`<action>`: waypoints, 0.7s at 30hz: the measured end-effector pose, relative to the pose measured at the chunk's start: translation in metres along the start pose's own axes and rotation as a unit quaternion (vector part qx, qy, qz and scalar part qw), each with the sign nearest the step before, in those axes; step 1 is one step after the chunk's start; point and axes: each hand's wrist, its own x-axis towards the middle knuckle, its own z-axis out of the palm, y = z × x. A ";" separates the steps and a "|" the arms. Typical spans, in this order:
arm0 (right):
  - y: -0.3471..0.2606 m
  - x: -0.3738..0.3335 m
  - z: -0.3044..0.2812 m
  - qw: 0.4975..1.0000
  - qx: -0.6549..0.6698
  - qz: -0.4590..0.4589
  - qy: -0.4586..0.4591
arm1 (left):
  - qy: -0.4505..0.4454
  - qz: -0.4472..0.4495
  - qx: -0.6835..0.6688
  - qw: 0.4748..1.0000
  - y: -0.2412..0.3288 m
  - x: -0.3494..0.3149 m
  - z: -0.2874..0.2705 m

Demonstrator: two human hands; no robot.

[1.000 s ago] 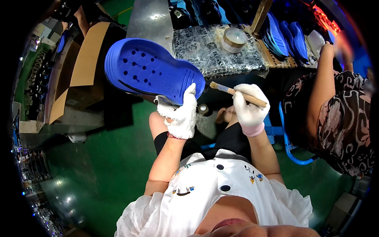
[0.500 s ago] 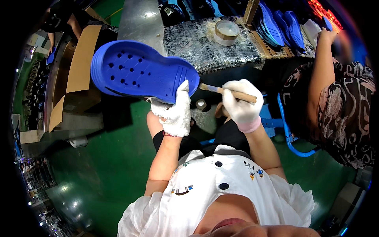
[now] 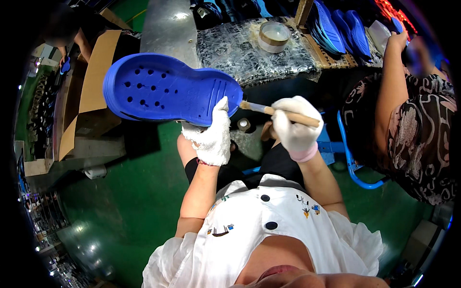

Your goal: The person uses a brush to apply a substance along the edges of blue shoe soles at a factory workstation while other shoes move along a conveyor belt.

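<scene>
A blue shoe sole (image 3: 185, 96) with several dark holes in its wide part is held level in front of me. My left hand (image 3: 213, 137), in a white knit glove, grips it near the narrow end, thumb on top and the other fingers underneath, mostly hidden. My right hand (image 3: 297, 126), also gloved in white, is closed round the wooden handle of a brush (image 3: 257, 107). The bristles point left and are at the rim of the sole's narrow end; whether they touch it I cannot tell.
A plastic-wrapped work surface (image 3: 225, 48) lies ahead, bearing a roll of tape (image 3: 274, 37). Blue soles (image 3: 357, 33) stand at its right. An open cardboard box (image 3: 98, 77) is to the left. Beside me at right sits a person in a patterned top (image 3: 413, 144) on a blue-framed chair (image 3: 353, 168).
The sole has shifted slightly left and turned a little, its wide end lower. The brush in my right hand has tilted slightly, with the handle's end farther right.
</scene>
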 end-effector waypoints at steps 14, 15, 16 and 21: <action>0.029 -0.008 -0.003 0.983 0.111 0.109 0.097 | 0.008 0.013 0.017 1.000 0.005 0.010 0.000; 0.043 -0.018 -0.011 0.986 0.066 0.096 0.122 | 0.008 0.001 0.000 1.000 0.004 0.011 0.002; 0.053 -0.029 -0.016 0.971 0.094 0.164 0.145 | 0.006 0.001 0.033 0.999 -0.004 0.014 0.004; 0.125 -0.124 0.001 0.948 0.034 0.297 0.105 | -0.215 -0.093 0.062 0.970 0.013 0.012 0.027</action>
